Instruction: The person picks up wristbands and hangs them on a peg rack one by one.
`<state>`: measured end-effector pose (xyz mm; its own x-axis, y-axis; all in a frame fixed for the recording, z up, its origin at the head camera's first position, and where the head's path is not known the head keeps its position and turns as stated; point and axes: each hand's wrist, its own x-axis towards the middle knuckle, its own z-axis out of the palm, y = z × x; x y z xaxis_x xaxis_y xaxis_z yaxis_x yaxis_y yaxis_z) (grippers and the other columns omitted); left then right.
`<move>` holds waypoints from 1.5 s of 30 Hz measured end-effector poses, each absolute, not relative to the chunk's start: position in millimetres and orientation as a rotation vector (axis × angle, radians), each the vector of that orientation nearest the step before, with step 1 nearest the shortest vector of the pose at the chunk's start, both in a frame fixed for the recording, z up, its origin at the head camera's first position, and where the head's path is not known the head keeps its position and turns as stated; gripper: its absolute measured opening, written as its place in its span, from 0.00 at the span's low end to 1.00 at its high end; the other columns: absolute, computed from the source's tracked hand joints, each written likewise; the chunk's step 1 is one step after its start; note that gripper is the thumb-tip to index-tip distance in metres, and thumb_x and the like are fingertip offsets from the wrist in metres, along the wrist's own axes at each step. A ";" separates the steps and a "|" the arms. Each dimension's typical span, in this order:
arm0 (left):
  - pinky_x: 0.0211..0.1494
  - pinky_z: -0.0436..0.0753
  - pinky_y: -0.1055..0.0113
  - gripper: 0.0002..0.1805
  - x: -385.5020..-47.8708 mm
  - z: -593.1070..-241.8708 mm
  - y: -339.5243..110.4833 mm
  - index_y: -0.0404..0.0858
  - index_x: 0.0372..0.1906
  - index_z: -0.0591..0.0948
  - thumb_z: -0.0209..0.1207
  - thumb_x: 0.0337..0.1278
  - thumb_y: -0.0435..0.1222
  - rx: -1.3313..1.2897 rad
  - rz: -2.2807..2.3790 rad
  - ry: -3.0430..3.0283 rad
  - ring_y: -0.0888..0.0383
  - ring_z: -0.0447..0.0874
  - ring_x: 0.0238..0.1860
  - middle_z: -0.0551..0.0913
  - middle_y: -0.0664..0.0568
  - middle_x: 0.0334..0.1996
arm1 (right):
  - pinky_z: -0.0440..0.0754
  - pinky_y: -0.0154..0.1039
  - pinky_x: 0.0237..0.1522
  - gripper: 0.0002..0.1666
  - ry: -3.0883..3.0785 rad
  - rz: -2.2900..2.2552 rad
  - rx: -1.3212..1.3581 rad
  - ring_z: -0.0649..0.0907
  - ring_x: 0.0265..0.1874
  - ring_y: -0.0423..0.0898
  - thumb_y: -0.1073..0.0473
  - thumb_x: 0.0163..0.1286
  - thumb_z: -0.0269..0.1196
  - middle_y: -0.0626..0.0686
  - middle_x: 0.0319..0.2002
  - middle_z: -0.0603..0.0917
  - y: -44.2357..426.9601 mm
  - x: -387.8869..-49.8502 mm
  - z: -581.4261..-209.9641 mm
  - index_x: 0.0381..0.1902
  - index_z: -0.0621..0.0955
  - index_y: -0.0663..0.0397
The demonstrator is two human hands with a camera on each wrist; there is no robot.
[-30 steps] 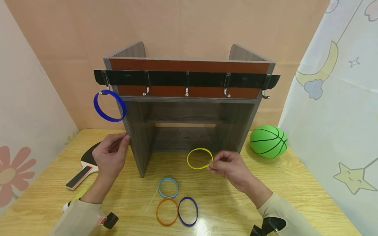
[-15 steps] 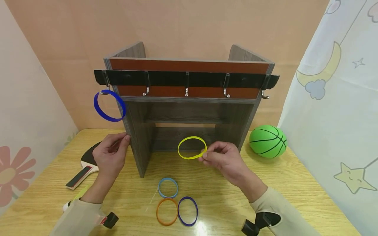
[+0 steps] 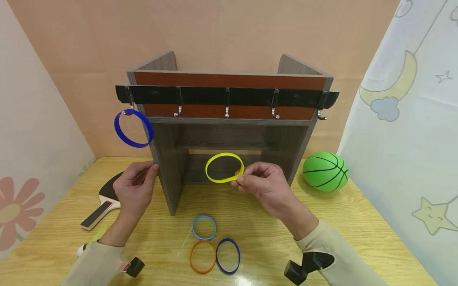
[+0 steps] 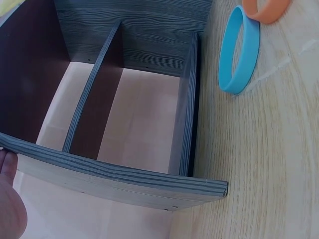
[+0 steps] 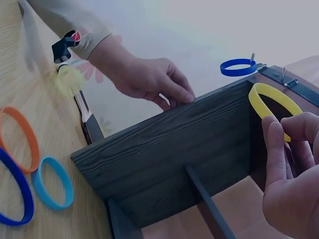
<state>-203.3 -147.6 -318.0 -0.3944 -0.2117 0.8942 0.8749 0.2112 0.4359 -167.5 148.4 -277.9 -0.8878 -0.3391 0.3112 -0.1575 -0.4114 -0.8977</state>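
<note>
Hanging, apparently: your right hand (image 3: pixel 264 186) pinches yellow band (image 3: pixel 218 181); left hand (image 3: pixel 135 184) touches shelf (image 3: pixel 229 137), hold unclear; next likely needs bare hook (image 3: pixel 227 111).

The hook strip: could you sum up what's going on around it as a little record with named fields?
Right hand: pinches a yellow ring
Left hand: touches the side panel
Hooks: five in a row
Hanging: one blue ring, on the person's leftmost hook
Bare hooks: the other four
On the table: light blue ring, orange ring, dark blue ring
Farther out: paddle left, green ball right
</note>
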 end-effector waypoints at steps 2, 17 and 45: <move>0.38 0.82 0.74 0.03 -203.4 -318.0 -147.7 0.15 0.30 0.79 0.60 0.46 0.15 -0.657 -1.381 -1.500 0.63 0.83 0.30 0.81 0.35 0.25 | 0.83 0.35 0.37 0.11 1.641 -2.455 -0.692 0.86 0.32 0.49 0.78 0.60 0.58 0.56 0.28 0.84 143.7 -167.2 -273.4 0.27 0.80 0.59; 0.39 0.82 0.74 0.03 -202.9 -317.6 -147.1 0.15 0.29 0.79 0.60 0.46 0.15 -0.660 -1.382 -1.498 0.63 0.83 0.30 0.81 0.35 0.25 | 0.84 0.37 0.39 0.10 1.661 -2.485 -0.699 0.85 0.32 0.50 0.78 0.60 0.59 0.58 0.29 0.83 103.3 -169.9 -226.8 0.26 0.80 0.61; 0.39 0.82 0.73 0.03 -202.9 -317.9 -146.6 0.16 0.30 0.79 0.59 0.46 0.14 -0.649 -1.374 -1.508 0.62 0.83 0.31 0.82 0.35 0.27 | 0.82 0.45 0.44 0.15 1.550 -2.577 -0.770 0.85 0.30 0.50 0.81 0.60 0.56 0.58 0.28 0.82 76.3 -184.3 -205.8 0.25 0.82 0.60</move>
